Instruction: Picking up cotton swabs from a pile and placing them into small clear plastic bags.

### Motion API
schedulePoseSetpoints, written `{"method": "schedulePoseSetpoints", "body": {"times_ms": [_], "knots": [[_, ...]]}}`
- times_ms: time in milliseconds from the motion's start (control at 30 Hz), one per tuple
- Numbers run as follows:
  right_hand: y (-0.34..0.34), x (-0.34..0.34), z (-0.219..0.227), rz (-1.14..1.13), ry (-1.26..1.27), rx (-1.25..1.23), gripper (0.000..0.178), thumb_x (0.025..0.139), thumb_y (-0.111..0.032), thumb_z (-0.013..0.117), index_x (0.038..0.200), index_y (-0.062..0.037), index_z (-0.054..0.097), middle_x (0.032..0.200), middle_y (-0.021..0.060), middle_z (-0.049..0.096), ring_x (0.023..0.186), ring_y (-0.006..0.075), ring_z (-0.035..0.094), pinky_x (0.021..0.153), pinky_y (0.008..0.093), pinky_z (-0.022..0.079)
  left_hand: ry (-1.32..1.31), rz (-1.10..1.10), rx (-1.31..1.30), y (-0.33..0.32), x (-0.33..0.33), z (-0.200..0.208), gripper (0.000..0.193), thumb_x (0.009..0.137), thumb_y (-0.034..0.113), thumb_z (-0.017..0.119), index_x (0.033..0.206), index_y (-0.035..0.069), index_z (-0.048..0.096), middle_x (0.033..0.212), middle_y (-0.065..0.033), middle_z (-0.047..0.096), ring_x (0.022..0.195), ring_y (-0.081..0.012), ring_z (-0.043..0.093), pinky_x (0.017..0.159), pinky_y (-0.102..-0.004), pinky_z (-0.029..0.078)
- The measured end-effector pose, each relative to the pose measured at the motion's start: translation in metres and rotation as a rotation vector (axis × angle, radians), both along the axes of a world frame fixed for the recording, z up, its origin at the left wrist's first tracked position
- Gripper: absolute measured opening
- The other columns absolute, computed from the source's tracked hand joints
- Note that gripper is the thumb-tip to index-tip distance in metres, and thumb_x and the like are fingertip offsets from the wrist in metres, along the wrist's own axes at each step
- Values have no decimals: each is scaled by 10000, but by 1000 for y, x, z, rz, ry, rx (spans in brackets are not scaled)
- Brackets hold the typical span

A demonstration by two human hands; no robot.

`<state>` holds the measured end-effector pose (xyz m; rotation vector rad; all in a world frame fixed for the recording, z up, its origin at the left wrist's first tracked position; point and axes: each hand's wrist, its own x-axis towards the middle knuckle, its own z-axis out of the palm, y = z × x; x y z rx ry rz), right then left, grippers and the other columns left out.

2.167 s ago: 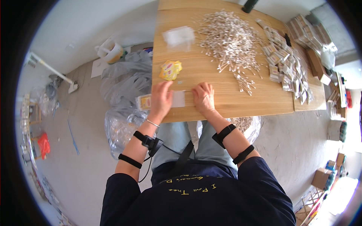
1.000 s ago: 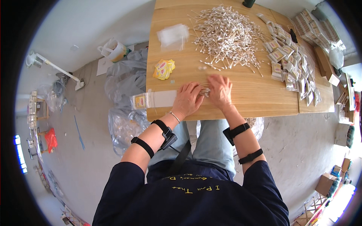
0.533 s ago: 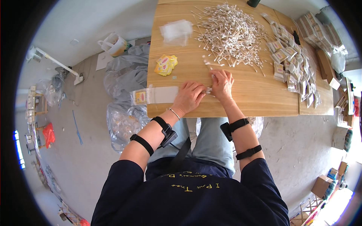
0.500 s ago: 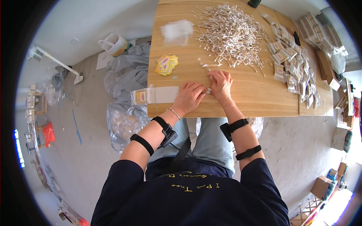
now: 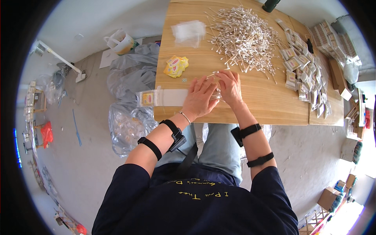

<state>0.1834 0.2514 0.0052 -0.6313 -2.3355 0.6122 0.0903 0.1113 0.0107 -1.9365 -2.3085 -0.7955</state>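
Note:
My left hand [image 5: 199,98] lies low over the table with fingers stretched and spread. A small bunch of cotton swabs [image 5: 216,93] shows between its thumb and fingers, partly hidden. Just right of it, my right hand [image 5: 231,88] has its fingers bent and closed on cotton swabs; a few swab tips [image 5: 213,74] stick out by its fingertips. Left of my left hand lies a blank white card strip [image 5: 175,98]. At the strip's left end, by the table edge, is a clear packet of swabs with a yellow label [image 5: 147,98].
A large heap of loose cotton swabs [image 5: 244,37] covers the far middle. Clear plastic bags [image 5: 188,33] and yellow cards [image 5: 176,65] lie at the left. Filled packets [image 5: 303,70] pile up at the right, with stacked packs [image 5: 327,39] behind. A dark cylinder [image 5: 270,5] stands at the far edge.
My left hand's fingers have spread and moved slightly farther from me. My right hand's fingers have come closer to the left hand. The whole view has shifted slightly.

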Motion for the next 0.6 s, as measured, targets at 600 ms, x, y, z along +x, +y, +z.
{"method": "schedulePoseSetpoints", "body": {"times_ms": [600], "knots": [[12, -16, 11, 125, -115, 90, 212, 754, -79, 699, 958, -137, 692, 1041, 47, 576, 1017, 268, 528, 869, 401, 458, -156, 31, 146, -3, -4, -7, 881, 728, 294, 780, 1396, 57, 256, 1322, -194, 380, 1219, -389, 379, 1085, -484, 287]]}}
